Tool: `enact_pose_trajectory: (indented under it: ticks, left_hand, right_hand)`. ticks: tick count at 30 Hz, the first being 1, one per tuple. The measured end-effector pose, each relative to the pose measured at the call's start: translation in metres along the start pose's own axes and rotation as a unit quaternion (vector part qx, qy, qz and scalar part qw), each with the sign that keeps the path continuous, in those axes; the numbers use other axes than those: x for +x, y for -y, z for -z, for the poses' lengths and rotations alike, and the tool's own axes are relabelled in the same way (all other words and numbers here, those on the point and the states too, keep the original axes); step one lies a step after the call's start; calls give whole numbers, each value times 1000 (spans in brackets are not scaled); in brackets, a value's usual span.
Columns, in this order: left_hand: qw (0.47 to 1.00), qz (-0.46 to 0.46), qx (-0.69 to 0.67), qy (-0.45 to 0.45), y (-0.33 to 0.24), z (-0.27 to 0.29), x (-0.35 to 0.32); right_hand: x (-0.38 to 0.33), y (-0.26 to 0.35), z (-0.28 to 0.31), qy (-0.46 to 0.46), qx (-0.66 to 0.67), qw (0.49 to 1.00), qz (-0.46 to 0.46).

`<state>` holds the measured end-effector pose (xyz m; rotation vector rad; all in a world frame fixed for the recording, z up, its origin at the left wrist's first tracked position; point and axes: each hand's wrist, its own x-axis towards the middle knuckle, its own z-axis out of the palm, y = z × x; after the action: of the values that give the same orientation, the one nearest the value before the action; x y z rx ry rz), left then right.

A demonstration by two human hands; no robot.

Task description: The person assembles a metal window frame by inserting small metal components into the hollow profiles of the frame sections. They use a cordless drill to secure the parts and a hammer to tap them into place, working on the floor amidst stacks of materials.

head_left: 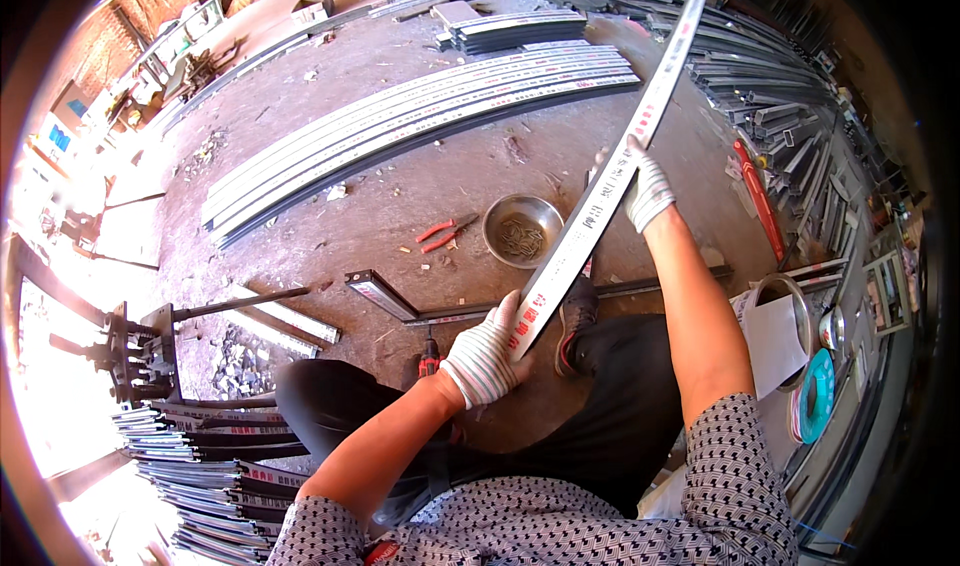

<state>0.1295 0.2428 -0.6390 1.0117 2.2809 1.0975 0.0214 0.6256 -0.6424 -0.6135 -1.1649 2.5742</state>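
Dusty workshop floor (330,216) spreads below, strewn with long curved metal strips (420,116) and a steel bowl (521,229). Both gloved hands carry one long pale metal strip (610,176) slantwise above the knees: left hand (487,354) with fingers clamped on its near end, right hand (640,188) closed around the middle (far end points upward). It looks like mid-carry; placing it likely needs a steady two-handed swing.

In front of you a round metal bowl (521,230) sat on the dirt floor (400,196), with red-handled pliers (443,234) just beside it. Farther off, long metal strips (420,116) lay in a row.
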Motion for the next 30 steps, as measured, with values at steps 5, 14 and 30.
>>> enact_pose_trajectory:
  ticks: [5,14,30]
  left_hand:
    - [987,-2,153,-44,24,3,39]
    - [985,-59,70,-143,28,26,72]
    - [863,-44,-418,-282,-12,130,99]
  right_hand:
    - [-17,34,-55,70,24,977,198]
    - [-50,83,-56,-67,-186,895,401]
    - [-71,29,6,77,-668,701,238]
